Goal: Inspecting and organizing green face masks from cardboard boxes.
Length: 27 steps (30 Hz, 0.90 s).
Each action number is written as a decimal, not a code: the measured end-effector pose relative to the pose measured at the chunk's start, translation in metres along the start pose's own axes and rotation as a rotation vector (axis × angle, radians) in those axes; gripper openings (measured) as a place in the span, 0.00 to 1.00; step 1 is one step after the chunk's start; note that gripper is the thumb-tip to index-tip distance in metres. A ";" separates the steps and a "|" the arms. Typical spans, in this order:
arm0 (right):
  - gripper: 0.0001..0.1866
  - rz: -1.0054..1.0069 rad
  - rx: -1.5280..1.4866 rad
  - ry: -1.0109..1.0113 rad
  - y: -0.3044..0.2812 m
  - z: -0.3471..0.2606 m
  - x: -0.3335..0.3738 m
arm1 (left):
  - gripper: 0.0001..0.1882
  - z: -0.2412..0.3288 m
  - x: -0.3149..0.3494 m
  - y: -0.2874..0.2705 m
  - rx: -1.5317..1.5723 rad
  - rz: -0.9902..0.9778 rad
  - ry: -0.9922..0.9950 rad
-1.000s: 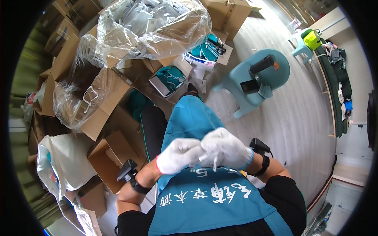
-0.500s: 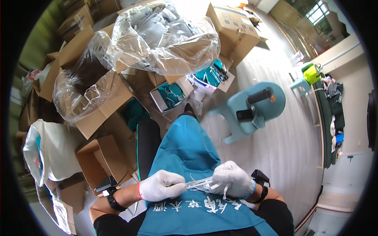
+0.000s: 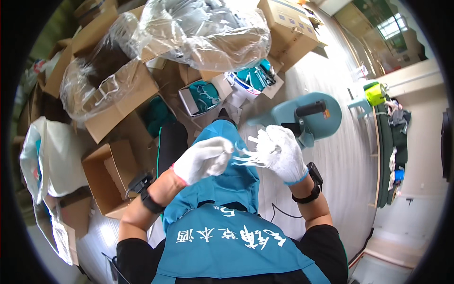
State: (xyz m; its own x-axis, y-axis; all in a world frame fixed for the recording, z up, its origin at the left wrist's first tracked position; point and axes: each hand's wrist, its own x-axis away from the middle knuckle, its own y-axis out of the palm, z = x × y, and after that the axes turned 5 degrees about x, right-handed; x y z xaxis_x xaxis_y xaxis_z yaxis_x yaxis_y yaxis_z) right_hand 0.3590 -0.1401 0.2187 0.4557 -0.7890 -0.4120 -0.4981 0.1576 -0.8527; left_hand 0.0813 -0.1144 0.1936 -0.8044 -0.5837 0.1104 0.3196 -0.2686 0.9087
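Observation:
Both of my hands wear white knitted gloves and are raised over my blue apron (image 3: pixel 203 244). My right hand (image 3: pixel 283 154) is closed round a bunch of thin white strips (image 3: pixel 253 155), whose loose ends fan out toward my left hand. My left hand (image 3: pixel 205 161) has its fingers curled together just left of those ends. Whatever it may hold is hidden, and a narrow gap separates the two hands.
Ahead stand a white box of teal items (image 3: pixel 204 97), a tub with more teal items (image 3: pixel 256 78) and a blue-green plastic chair (image 3: pixel 326 118). Plastic-lined cartons (image 3: pixel 125 102) fill the far left. An open carton (image 3: pixel 111 177) and a white sack (image 3: pixel 64 158) sit nearer left.
Both hands have risen away from my body. The strips, stretched between the hands before, now hang out of my right hand alone, with their ends spread. The view has shifted slightly.

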 end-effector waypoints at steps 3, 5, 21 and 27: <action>0.26 0.002 -0.098 0.074 0.008 -0.009 -0.009 | 0.14 -0.004 -0.021 -0.004 -0.108 0.225 0.005; 0.27 -0.008 -0.133 0.089 0.010 -0.013 -0.012 | 0.17 -0.003 -0.029 -0.007 -0.259 0.187 0.074; 0.13 0.290 -1.339 0.919 0.034 -0.052 -0.032 | 0.17 -0.031 -0.025 0.016 -0.336 0.291 -0.018; 0.11 0.022 -1.896 0.954 0.028 -0.051 -0.018 | 0.17 -0.046 -0.008 0.024 -0.464 0.187 -0.072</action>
State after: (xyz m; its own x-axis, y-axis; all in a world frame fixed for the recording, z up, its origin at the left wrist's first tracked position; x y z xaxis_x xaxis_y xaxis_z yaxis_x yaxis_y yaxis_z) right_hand 0.2998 -0.1520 0.2185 0.3228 -0.8767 0.3565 -0.7311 0.0082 0.6822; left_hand 0.1189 -0.1511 0.1961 -0.7394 -0.6046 0.2963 0.6372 -0.4862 0.5980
